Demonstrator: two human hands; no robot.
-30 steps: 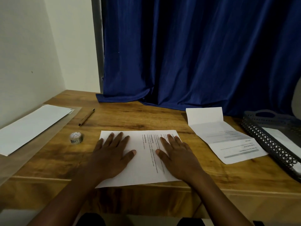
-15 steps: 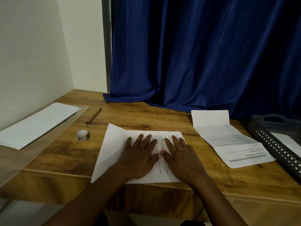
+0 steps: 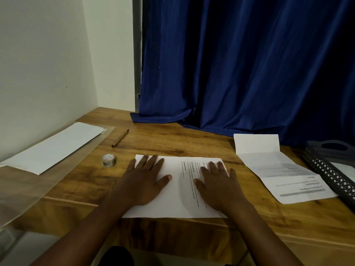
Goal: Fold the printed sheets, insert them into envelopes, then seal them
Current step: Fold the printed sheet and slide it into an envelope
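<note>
Head view: both hands flat on printed sheet (image 3: 178, 189), centred at near edge of counter (image 3: 172, 143). Left hand (image 3: 143, 181) spread on blank left part of sheet, fingers straight, pressing, gripping nothing. Right hand (image 3: 219, 184) spread likewise on printed right part, also pressing, nothing held. Blank portion probably a folded-over flap; crease line not clearly visible.

Handling, as judgement: thin, light, limp paper, likely to slide on smooth wood unless pinned by one palm. Creases easily and for good, so edges best aligned before pressing. Best taken by pinching a free corner or a short edge, other hand holding the middle down.

Right of sheet, well apart: second printed sheet (image 3: 282, 173), unfolded, far panel tilted up against blue curtain (image 3: 240, 73). Further right, dark perforated tray (image 3: 326, 169) with white paper (image 3: 345, 169) inside, only partly in frame; count impossible to tell.

Left of sheet, just beside: small tape roll (image 3: 108, 160). Beyond that, brown pen (image 3: 120, 138). Far left, white envelopes (image 3: 55, 146) lying on clear plastic sleeve (image 3: 48, 179), number unclear.

Folding apparently under way; inserting and sealing not yet done.
</note>
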